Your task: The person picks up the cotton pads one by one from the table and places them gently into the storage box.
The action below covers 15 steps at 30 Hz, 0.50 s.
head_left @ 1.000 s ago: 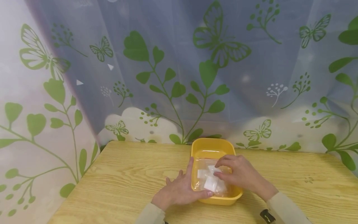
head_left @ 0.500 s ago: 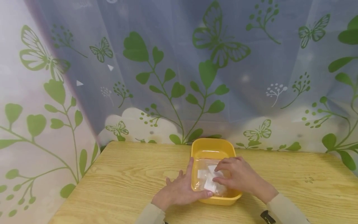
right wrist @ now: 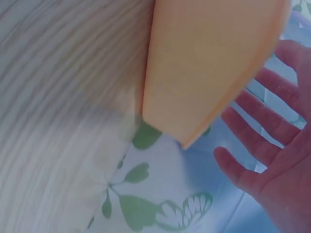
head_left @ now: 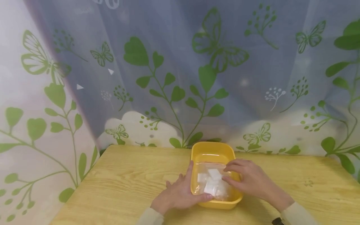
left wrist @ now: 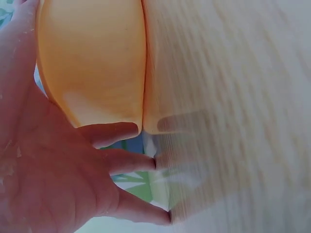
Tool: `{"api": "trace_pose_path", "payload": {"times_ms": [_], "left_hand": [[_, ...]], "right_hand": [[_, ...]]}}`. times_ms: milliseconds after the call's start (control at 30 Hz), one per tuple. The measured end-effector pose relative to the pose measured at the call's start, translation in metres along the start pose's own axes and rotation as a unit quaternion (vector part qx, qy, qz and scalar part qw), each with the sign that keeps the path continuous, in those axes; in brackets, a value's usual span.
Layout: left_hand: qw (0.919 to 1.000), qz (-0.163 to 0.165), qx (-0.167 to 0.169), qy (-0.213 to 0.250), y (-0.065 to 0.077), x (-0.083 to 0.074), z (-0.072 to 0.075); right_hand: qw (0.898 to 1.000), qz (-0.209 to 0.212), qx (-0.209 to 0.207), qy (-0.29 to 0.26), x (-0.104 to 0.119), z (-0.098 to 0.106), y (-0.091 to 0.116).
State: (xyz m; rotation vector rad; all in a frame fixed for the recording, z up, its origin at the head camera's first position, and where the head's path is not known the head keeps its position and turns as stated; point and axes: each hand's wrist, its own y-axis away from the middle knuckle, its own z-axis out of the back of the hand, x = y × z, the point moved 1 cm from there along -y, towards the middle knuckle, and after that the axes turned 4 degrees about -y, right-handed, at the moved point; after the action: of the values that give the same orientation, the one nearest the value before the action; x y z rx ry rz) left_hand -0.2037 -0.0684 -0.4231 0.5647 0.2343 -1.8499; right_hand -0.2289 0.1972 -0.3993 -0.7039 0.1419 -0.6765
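Observation:
A yellow plastic bin [head_left: 212, 146] stands on the wooden table. Inside it lies a clear plastic bag [head_left: 202, 167], and a few small white squares [head_left: 214, 174] show at the bag. My left hand [head_left: 180, 192] rests against the bin's left side, thumb over the near rim and fingers spread straight. In the left wrist view, its fingertips reach past the bin wall [left wrist: 92, 58] to the tabletop. Over the bin's right rim hovers my right hand [head_left: 250, 179], thumb and fingers apart with nothing between them. The right wrist view shows that hand's fingers spread beside the bin.
The wood-grained table [head_left: 135, 175] extends to both sides of the bin. Behind it hangs a blue and white curtain [head_left: 168, 62] printed with green leaves and butterflies, close to the bin's far end. A dark buckle or strap [head_left: 277, 221] shows by the right sleeve.
My right hand has drawn back to the right, away from the white squares its fingertips were at. The left hand keeps its place on the bin. The head view has tilted slightly upward.

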Motion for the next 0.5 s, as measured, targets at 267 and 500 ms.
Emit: {"api": "trace_pose_path", "payload": {"times_ms": [267, 500], "left_hand": [[0.9994, -0.020, -0.026, 0.013, -0.001, 0.017, 0.007], [0.9974, -0.032, -0.064, -0.005, 0.014, 0.038, 0.019]], "right_hand": [[0.999, -0.041, -0.015, 0.018, -0.009, 0.018, 0.016], [0.993, -0.114, -0.002, 0.029, -0.014, 0.028, 0.039]]}}
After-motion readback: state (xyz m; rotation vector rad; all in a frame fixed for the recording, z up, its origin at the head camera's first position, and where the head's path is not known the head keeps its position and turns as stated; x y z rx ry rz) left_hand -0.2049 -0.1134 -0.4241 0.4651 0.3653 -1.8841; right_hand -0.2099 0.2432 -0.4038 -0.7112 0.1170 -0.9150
